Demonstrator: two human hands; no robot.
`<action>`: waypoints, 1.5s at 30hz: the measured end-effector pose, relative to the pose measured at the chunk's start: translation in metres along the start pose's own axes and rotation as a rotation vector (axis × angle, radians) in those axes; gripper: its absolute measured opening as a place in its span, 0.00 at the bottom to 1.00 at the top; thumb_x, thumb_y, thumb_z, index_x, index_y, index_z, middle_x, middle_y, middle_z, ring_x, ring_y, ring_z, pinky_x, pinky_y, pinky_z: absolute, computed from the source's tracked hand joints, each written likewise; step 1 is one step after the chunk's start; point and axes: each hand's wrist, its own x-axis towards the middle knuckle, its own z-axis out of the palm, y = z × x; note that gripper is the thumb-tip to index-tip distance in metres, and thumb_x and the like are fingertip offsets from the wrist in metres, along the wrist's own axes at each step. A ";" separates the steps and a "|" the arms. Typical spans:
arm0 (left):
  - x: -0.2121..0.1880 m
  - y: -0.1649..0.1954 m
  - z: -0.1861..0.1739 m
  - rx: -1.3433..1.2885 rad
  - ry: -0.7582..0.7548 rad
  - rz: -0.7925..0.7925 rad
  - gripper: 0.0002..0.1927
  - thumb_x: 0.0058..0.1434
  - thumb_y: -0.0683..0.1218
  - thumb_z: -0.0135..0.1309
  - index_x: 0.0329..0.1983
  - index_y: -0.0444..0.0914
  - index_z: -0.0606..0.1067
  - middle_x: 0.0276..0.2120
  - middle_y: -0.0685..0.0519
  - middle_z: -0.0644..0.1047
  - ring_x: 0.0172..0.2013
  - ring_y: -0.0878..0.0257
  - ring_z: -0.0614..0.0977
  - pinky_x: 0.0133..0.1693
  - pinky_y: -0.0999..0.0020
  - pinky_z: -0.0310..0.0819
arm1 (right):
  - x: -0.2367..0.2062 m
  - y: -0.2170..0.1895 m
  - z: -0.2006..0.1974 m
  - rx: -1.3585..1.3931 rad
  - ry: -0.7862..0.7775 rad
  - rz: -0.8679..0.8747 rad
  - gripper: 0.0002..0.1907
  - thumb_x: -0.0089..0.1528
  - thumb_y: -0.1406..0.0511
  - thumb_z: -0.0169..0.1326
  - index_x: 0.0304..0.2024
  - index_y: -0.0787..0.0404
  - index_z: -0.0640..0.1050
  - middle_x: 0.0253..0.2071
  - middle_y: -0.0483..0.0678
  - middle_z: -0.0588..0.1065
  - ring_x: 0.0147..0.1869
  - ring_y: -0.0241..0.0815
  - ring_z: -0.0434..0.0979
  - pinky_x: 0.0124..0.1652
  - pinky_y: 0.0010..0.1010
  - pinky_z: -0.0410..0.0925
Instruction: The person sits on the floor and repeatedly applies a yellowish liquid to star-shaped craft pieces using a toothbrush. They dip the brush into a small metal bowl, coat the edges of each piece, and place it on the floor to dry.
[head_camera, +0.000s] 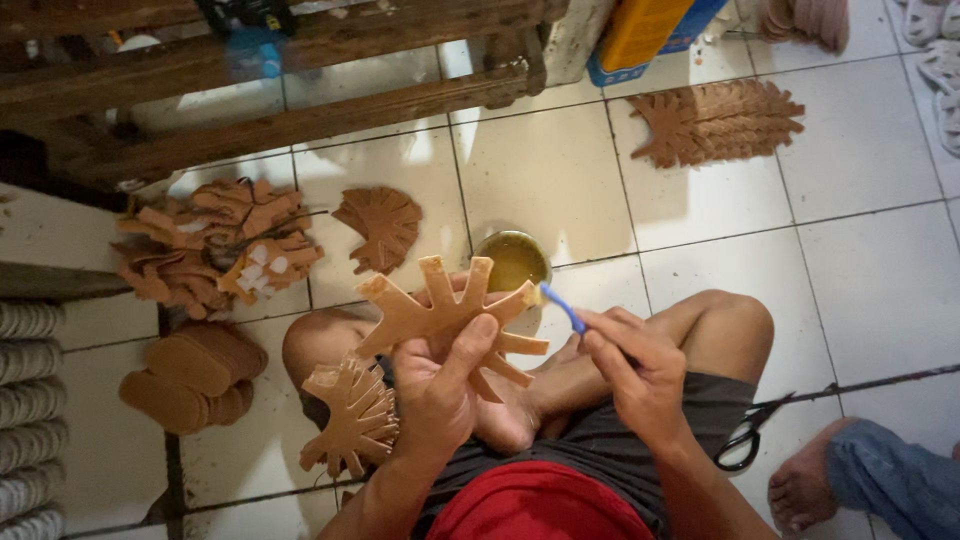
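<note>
Left hand (435, 385) grips branched tan cutout (440, 305) | right hand (635, 365) holds blue brush (562, 308)

scissors (745, 440) half hidden (by thigh), bystander's foot (805, 490) cropped

You sit in a small craft workshop set up on a white tiled floor (860, 240). Heaps of cut brown leather pieces (215, 245) and oval soles (190, 375) lie around you, a pot of glue (512, 258), black scissors (745, 440), and a rough wooden workbench (300, 60).

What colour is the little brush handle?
The brush handle in the right hand is blue, seen in the head view.
</note>
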 end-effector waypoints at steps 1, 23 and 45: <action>0.000 -0.001 0.000 -0.009 -0.006 0.018 0.21 0.66 0.36 0.54 0.63 0.27 0.68 0.50 0.44 0.79 0.50 0.60 0.81 0.53 0.64 0.76 | -0.001 0.000 -0.001 0.014 0.036 0.037 0.14 0.64 0.77 0.52 0.52 0.71 0.80 0.32 0.48 0.74 0.31 0.32 0.68 0.29 0.20 0.60; -0.003 0.006 -0.011 0.089 -0.110 -0.128 0.19 0.65 0.37 0.55 0.59 0.26 0.74 0.46 0.47 0.80 0.44 0.63 0.81 0.48 0.67 0.76 | 0.006 0.000 -0.019 -0.121 -0.025 -0.251 0.14 0.63 0.77 0.54 0.51 0.73 0.78 0.37 0.50 0.77 0.37 0.35 0.77 0.33 0.24 0.67; 0.008 -0.025 0.006 -0.010 0.226 0.224 0.13 0.68 0.39 0.59 0.53 0.31 0.73 0.45 0.49 0.80 0.44 0.64 0.81 0.49 0.69 0.74 | -0.006 0.013 0.010 0.075 0.024 -0.088 0.13 0.65 0.76 0.53 0.51 0.73 0.79 0.32 0.45 0.74 0.30 0.30 0.68 0.29 0.19 0.60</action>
